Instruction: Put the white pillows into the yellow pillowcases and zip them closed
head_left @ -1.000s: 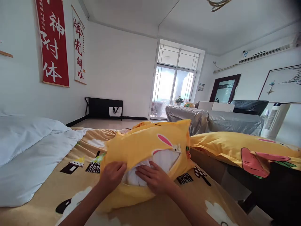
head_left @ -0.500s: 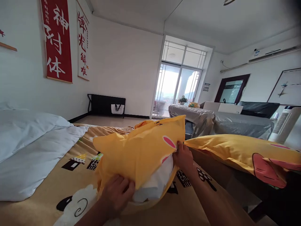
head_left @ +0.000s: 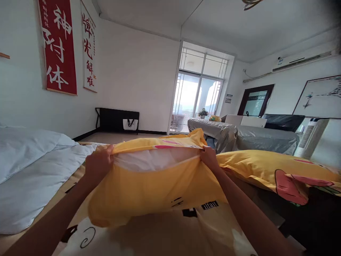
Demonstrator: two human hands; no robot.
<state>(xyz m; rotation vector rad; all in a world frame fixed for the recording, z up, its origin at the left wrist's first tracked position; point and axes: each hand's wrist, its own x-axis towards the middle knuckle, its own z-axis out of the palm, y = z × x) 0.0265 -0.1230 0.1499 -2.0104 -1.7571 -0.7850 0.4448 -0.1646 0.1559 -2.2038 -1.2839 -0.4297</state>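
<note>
The yellow pillowcase (head_left: 157, 188) with the white pillow (head_left: 151, 161) showing at its open mouth hangs lifted over the bed (head_left: 165, 238). It looks soft, light and floppy, best pinched at the opening's corners. The left hand (head_left: 99, 163) grips at 9 o'clock, the right hand (head_left: 210, 158) at 3. A second pillow (head_left: 266, 167) lies beyond, toward 3.

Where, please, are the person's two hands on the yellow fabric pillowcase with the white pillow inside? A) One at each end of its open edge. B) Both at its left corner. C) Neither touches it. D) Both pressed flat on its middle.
A: the left hand and right hand each grip one end of the yellow fabric pillowcase's open edge, with the white pillow showing between them.
</note>
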